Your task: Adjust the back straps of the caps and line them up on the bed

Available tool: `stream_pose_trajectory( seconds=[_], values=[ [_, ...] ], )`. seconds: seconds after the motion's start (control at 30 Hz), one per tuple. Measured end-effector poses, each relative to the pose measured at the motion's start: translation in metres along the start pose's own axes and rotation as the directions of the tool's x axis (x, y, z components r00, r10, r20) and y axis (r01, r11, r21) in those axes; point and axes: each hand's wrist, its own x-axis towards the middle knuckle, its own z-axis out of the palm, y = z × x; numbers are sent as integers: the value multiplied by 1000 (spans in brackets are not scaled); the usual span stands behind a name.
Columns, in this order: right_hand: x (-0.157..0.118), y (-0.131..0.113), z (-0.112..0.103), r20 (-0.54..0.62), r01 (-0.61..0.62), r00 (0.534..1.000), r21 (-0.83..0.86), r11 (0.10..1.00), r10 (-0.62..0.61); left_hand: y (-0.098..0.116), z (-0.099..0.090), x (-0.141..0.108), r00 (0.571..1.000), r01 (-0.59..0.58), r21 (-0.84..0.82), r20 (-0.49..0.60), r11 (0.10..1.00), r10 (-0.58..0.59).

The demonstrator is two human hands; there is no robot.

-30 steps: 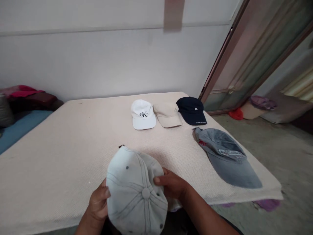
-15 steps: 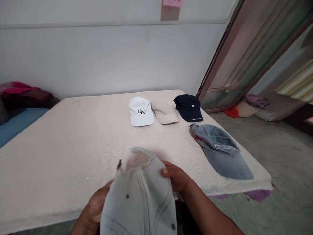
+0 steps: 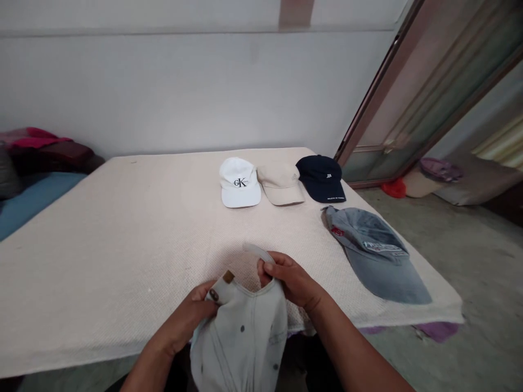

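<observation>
A pale grey-white baseball cap [image 3: 241, 343] hangs between my hands at the table's near edge, its back opening facing up and away from me. My left hand [image 3: 194, 316] pinches the rim on the left, beside a dark buckle [image 3: 213, 294] and a small brown tab [image 3: 228, 276]. On the other side, my right hand [image 3: 290, 279] grips the base of the loose strap [image 3: 257, 251], whose free end points left. The strap and buckle are apart. The cap's brim is out of sight.
A white cap [image 3: 240, 183], a beige cap [image 3: 281, 185] and a navy cap [image 3: 321, 178] lie in a row at the back of the cloth-covered table [image 3: 122, 234]. A faded blue-grey cap [image 3: 376, 256] lies near the right edge. Behind stands a white wall [image 3: 163, 92].
The cap in my hands has tilted and lowered. My left hand has moved up to the buckle side, my right hand to the strap. The view has shifted slightly.
</observation>
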Motion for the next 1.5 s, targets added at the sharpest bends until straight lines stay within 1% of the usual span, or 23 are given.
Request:
stream_pose_trajectory(
  seconds=[0.07, 0.17, 0.23, 0.3, 0.37, 0.43, 0.5, 0.57, 0.6, 0.63, 0.7, 0.77, 0.87, 0.97, 1.03, 1.1, 1.23, 1.4, 1.5],
  values=[
    [3, 1, 0, -39, 28, 999, -21, 999, -29, 0, 2, 1, 1000, -2, 48, 3, 999, 2],
    [6, 0, -1, -99, 110, 990, 65, 992, -103, 2, 4, 1, 997, -60, 115, -34, 992, 64],
    [8, -1, -1, -126, 146, 983, 98, 984, -133, 2, 4, 2, 995, -68, 138, -56, 988, 77],
    [9, -1, 0, -145, 150, 979, 37, 988, -144, 1, 4, 4, 996, -50, 111, -64, 993, 57],
    [10, -1, 0, -168, 122, 977, -77, 990, -133, -2, 4, 6, 996, -39, 53, -82, 998, 43],
    [12, -2, -1, -211, 107, 967, -157, 982, -139, -4, 4, 8, 994, -39, 4, -106, 999, 39],
    [12, -3, -5, -273, 139, 944, -174, 975, -183, -5, 4, 9, 992, -42, -10, -118, 999, 40],
    [12, -5, -9, -319, 193, 920, -137, 972, -228, -6, 4, 10, 991, -42, -2, -128, 999, 41],
    [12, -6, -9, -322, 203, 919, -107, 973, -227, -6, 5, 10, 990, -40, 6, -139, 999, 40],
    [11, -6, -9, -305, 191, 930, -77, 979, -205, -6, 5, 10, 987, -39, 19, -152, 999, 41],
    [10, -5, -5, -227, 116, 966, -55, 992, -125, -7, 6, 10, 984, -47, 54, -172, 997, 55],
    [9, -3, 2, -133, 26, 990, -101, 995, -39, -8, 7, 10, 984, -59, 77, -166, 995, 71],
    [10, 2, 11, -12, -47, 999, -191, 981, 45, -10, 6, 9, 988, -58, 60, -142, 997, 66],
    [11, 7, 15, 75, -90, 991, -213, 973, 108, -12, 3, 7, 993, -62, 8, -101, 998, 62],
    [12, 8, 15, 84, -112, 988, -213, 970, 133, -13, 0, 7, 995, -77, -29, -68, 997, 75],
    [12, 9, 15, 89, -130, 984, -223, 966, 153, -14, -2, 7, 995, -88, -53, -60, 995, 85],
    [13, 12, 15, 112, -148, 977, -261, 954, 183, -14, -3, 6, 995, -66, -55, -84, 996, 61],
    [14, 14, 14, 99, -159, 974, -339, 927, 204, -13, 1, 6, 991, -41, -53, -127, 998, 34],
    [13, 13, 14, 111, -157, 971, -371, 915, 212, -12, 3, 6, 988, -32, -56, -154, 998, 23]
  ],
)
